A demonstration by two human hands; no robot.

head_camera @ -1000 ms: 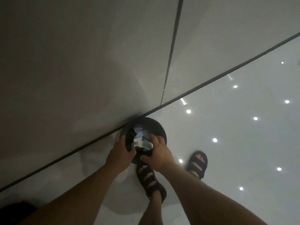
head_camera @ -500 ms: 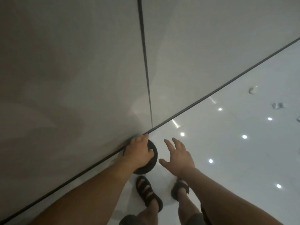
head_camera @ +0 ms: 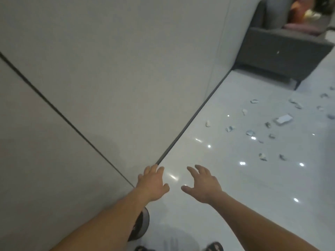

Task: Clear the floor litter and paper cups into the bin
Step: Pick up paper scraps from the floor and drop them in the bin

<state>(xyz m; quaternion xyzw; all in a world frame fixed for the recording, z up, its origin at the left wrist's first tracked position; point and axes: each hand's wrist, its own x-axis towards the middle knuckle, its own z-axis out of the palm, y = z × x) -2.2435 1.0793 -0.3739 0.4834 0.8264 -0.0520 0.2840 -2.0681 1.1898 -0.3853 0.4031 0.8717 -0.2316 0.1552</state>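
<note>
- Both hands are empty. The left hand has its fingers nearly straight and close together. The right hand has its fingers spread and slightly bent, with the thumb out to the side.
- The hands are side by side, palms down, above a glossy white floor. The left one is at the foot of a pale wall.
- The bin shows as a dark round rim under the left forearm, against the wall and near the person's sandalled feet. The arm hides most of it.
- The litter lies well apart from the fingers, ahead and to the right. It is a loose scatter of small pale scraps, with one larger flat white piece among them. The pieces are too small to tell which, if any, are paper cups.
- A dark sofa stands beyond the scatter.
- Judged step: between loads, with free hands turned toward the next pieces.
- The next move calls for going over to the scatter, as nothing lies within reach. Thin scraps on a slick floor will likely need pinching or scooping together, then carrying to the bin.
</note>
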